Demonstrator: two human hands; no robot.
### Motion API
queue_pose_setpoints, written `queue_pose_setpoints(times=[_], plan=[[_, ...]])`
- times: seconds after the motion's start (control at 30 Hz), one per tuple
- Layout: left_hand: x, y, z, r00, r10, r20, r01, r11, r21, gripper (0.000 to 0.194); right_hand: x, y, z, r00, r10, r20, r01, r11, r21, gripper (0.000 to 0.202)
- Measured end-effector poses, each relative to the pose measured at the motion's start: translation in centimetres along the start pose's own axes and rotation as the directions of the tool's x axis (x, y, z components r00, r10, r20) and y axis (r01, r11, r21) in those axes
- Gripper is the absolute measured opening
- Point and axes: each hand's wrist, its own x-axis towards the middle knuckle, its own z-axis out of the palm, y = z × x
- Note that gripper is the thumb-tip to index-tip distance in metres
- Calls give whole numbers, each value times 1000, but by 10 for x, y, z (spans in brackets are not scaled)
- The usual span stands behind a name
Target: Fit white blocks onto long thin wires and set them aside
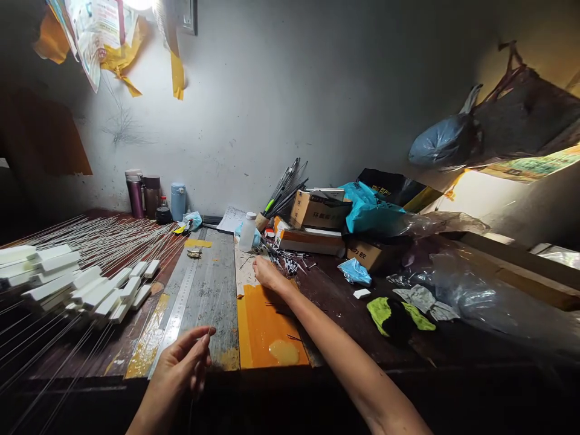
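Single view, head-worn, no second to share with. Looks forward and down from the table's [335,314] near edge, close above the hands; the table spans the lower half, the wall [254,103] behind it the upper.
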Motion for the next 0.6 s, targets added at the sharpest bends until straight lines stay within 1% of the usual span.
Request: queue_pose_setpoints(times=[0.07,0.1,0.17,0.2,0.3,0.4,0.5,0.6], plan=[[-1,-1,0,1000,-7,8,7,1000,-14,54,4,7,-6,989,105,102,-121,979,164,28],[-1,-2,0,1000,-12,7,12,1000,-23,55,5,9,-10,974,159,158,-196,948,252,28],[0,-3,-1,1000,-24,2,24,999,-29,57,3,10,-16,944,215,250,-304,859,411,28],[0,-3,-2,999,-35,8,35,999,-22,59,0,7,-20,931,219,294,-343,802,490,28],[1,-3,0,997,-55,54,55,998,9,61,-16,-7,-28,906,158,393,-405,595,694,26],[-1,-3,6,994,-65,87,65,998,5,58,-35,-26,-33,898,89,430,-430,376,820,21],[-2,-4,12,988,-91,123,91,996,10,59,-48,-41,-37,889,49,455,-456,195,869,22],[-3,-5,15,992,-63,110,63,998,5,56,-54,-48,-44,875,25,484,-484,83,871,26]])
